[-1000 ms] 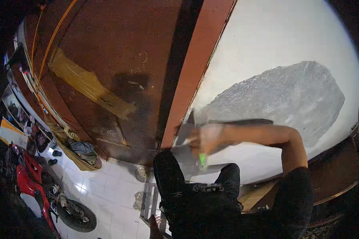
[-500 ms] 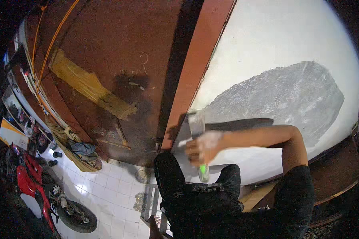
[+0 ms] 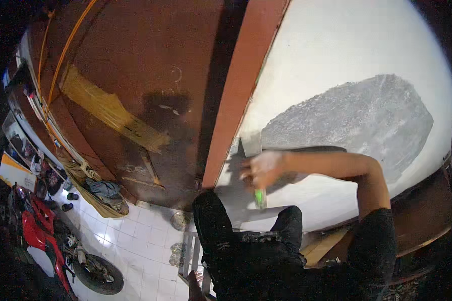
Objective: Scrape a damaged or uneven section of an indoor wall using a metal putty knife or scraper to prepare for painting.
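Observation:
My right hand [image 3: 266,168], with whitish smears on its back, is closed round what looks like a putty knife. Its flat pale blade [image 3: 253,142] points up against the white wall [image 3: 336,45], and a bright green part [image 3: 259,194] shows below the fist. The blade lies beside the left end of a rough grey patch [image 3: 356,115] on the wall. Low in the view, a small part of my left hand [image 3: 199,276] shows next to a grey metal frame [image 3: 187,258]. Its fingers are too small and dark to read.
A brown door [image 3: 130,45] with a yellowish strip [image 3: 113,113] stands left of a reddish-brown frame post [image 3: 241,85]. Orange cords [image 3: 58,70] hang at the upper left. A red motorcycle [image 3: 42,236] stands on white floor tiles [image 3: 140,241]. Cloth [image 3: 105,190] hangs by the door.
My right hand has moved slightly up and to the right with the putty knife, its blade now nearer the grey patch. My left hand stays by the metal frame.

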Tool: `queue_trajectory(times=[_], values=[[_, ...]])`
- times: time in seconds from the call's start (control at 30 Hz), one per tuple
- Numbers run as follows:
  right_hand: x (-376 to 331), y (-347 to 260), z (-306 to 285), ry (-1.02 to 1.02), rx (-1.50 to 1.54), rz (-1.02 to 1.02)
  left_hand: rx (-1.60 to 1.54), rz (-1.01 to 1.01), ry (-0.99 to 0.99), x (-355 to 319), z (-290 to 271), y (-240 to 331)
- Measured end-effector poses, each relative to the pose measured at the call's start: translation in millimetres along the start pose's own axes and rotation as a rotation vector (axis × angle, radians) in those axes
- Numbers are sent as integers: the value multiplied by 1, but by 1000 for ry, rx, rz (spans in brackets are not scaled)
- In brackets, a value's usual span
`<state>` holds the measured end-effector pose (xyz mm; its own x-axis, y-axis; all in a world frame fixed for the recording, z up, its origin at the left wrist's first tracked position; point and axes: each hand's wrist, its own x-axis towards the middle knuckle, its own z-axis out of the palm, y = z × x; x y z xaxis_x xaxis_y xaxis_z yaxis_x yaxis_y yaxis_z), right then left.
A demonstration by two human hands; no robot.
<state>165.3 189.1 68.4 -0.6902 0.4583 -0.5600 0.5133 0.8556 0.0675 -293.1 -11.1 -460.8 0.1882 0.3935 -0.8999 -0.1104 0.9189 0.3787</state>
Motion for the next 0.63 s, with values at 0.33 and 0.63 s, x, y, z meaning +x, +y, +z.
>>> queue_trajectory(times=[0.33, 0.63], values=[[-4, -24, -87, -90, -245, -199, -429, 131, -325, -8, -9, -4], [4, -24, -71, -137, -219, -60, -136, 358, -160, -39, -12, -2]])
